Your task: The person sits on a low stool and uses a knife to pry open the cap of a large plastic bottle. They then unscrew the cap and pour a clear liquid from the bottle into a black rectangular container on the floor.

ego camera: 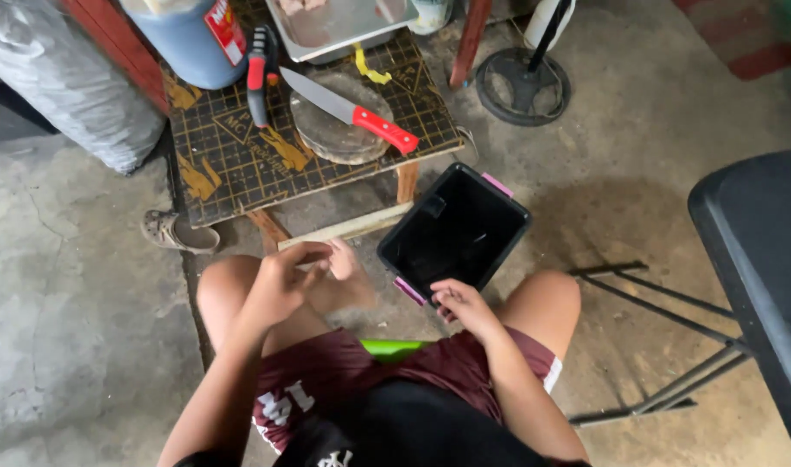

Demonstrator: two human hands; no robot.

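I sit on a low green seat (394,348) with my knees apart. My right hand (463,304) rests on the near rim of a black plastic bin (454,232) with pink handles, fingers curled over the edge. My left hand (283,281) hovers above my left knee with fingers loosely curled; whether it holds anything small is unclear. On the low table (231,164) ahead, a red-handled knife (348,108) lies across a round wooden chopping block (335,134).
A blue jug (188,39), a red and black tool (257,73), and a metal tray (344,24) stand at the table's back. A sandal (178,232) lies at left, a fan base (523,85) behind, and a black folding chair (754,259) at right.
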